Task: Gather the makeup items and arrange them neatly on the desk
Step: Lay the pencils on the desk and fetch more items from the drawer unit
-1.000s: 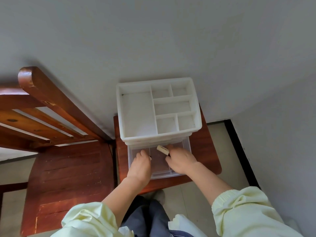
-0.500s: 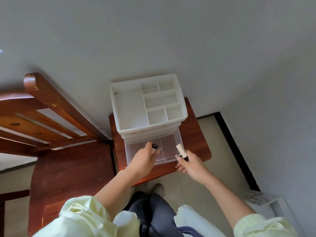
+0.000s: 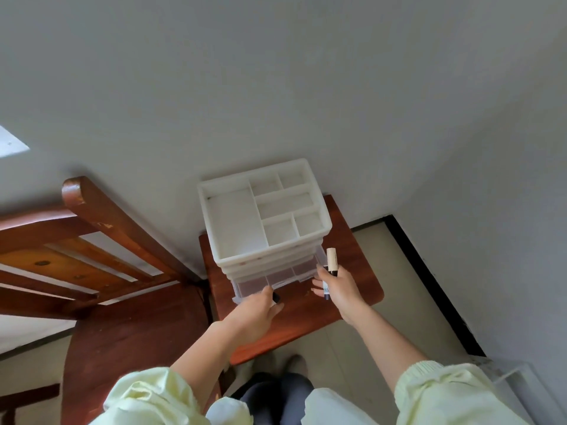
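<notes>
Where the grey wall meets the pale floor, a black skirting runs along the right side. A brown wooden chair fills the left, its slatted back slanting across the view and its seat reaching the lower edge. Just to its right a small brown stool stands against the wall.

On the stool sits a white organiser. Its open top is split into one large compartment on the left and five smaller ones on the right. From its base a clear drawer juts out toward the person, with thin dividers showing through its walls.

Two pale yellow sleeves, left and right, come in from the bottom edge. A clear box sits on the floor at the lower right corner.

The left hand touches the drawer's front lip with its fingers curled. It pinches a dark item, of which only the end shows.

The right hand is above the stool, just beside the drawer's right front corner, with its fingers wrapped round two things. One is a beige tube, which stands upright above the fist, its dark cap down at the fingers. The other is a second tube with a white label and a dark end, which pokes out below the fingers
</notes>
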The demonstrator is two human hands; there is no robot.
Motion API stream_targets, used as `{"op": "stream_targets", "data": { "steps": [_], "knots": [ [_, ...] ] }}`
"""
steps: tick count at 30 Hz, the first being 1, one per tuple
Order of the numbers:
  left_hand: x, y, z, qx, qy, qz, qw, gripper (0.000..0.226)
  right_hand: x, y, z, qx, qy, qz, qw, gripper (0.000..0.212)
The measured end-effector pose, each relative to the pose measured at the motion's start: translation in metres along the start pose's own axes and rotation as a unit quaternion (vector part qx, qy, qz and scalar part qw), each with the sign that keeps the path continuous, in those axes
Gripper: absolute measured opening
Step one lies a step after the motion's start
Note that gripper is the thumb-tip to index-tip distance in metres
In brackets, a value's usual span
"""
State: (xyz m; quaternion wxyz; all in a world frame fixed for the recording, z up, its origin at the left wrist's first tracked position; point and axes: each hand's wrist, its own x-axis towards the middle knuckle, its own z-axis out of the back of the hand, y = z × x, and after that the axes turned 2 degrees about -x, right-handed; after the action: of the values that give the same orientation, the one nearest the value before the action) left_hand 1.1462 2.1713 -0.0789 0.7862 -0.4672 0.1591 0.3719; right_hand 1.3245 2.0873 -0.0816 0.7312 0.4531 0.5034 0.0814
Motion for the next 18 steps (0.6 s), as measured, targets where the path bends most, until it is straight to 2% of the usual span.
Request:
{"op": "stream_targets", "data": {
  "steps": [7, 11, 14, 18],
  "knots": [
    [0.015, 0.013, 0.019, -0.02, -0.078, -0.02, 0.997, 0.018, 0.014, 0.013, -0.027, 0.182, -0.037, -0.05, 0.981, 0.036],
    [0.017, 0.011, 0.023, -0.046, -0.081, -0.013, 0.996, 0.017, 0.01, 0.011, -0.03, 0.153, -0.05, -0.043, 0.986, 0.032],
    [0.019, 0.0, 0.022, -0.151, -0.063, 0.005, 0.987, 0.024, -0.002, 0.006, -0.023, 0.116, -0.044, -0.041, 0.991, 0.029],
    [0.026, -0.035, 0.016, -0.273, -0.035, 0.029, 0.961, 0.024, -0.035, -0.001, 0.001, 0.085, -0.085, -0.028, 0.992, 0.019]
  ]
}}
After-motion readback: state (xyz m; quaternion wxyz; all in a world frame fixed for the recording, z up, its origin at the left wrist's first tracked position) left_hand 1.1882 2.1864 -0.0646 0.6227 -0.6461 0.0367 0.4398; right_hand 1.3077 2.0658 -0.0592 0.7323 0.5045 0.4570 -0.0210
